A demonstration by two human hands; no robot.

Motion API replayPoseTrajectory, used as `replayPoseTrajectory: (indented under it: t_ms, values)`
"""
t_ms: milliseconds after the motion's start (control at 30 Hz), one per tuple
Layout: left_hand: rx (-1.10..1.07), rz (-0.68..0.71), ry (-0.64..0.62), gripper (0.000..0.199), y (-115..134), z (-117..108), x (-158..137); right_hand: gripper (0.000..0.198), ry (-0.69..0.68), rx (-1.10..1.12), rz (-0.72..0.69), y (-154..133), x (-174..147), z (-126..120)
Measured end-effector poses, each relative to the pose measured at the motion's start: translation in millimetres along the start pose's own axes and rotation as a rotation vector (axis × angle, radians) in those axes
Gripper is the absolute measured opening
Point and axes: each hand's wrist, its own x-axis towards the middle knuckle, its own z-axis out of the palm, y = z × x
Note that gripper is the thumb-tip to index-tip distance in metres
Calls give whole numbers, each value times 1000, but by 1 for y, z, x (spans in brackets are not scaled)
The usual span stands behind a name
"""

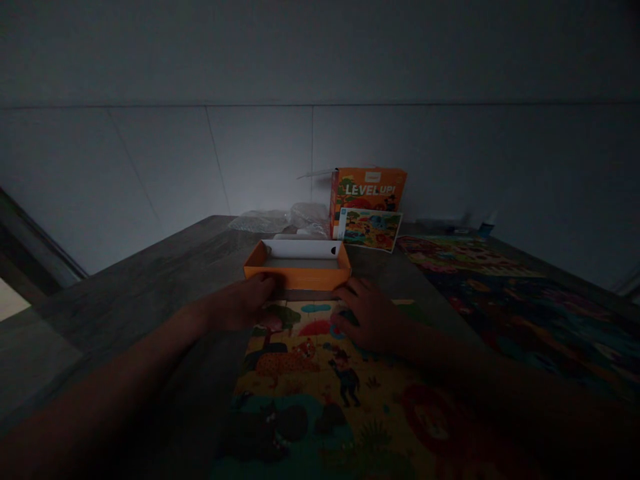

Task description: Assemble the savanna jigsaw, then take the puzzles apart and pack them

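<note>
- Grey bench (205,250): spreads beneath the things.
- Animal puzzle (317,387): flat on the bench, before the person.
- Orange box (373,199): stands behind, reading "LEVEL UP!"; smaller label unreadable.
- Open tray (310,277): just beyond the puzzle.
- Left hand (243,303), right hand (373,313): fingers parted from thumbs, at the tray's front corners; any grip cannot be told.
- Picture card (370,230): against the box.

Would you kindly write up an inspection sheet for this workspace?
Surface: dark grey tabletop, dimly lit.
Work items: colourful animal jigsaw puzzle; shallow open orange cardboard tray beyond it.
Clutter: crumpled clear plastic wrapping; upright orange LEVEL UP box, rectangular picture card in front; dark multicoloured flat picture at right.
Hands: bare left hand at left end of tray's near wall, bare right hand at right end.
Cables: nothing seen.
Surroundings: grey panelled wall behind.
</note>
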Motion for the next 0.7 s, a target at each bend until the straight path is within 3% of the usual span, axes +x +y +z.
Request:
replayPoseTrajectory:
  t_ms: [200, 700]
  values:
    - [-113, -5, -32, 36, -2, 1, 4, 37, 7, 2, -3, 1, 0, 0]
    - [-73, 79, -15, 28, -2, 1, 5, 39, -11, 11, 7, 0, 0, -2]
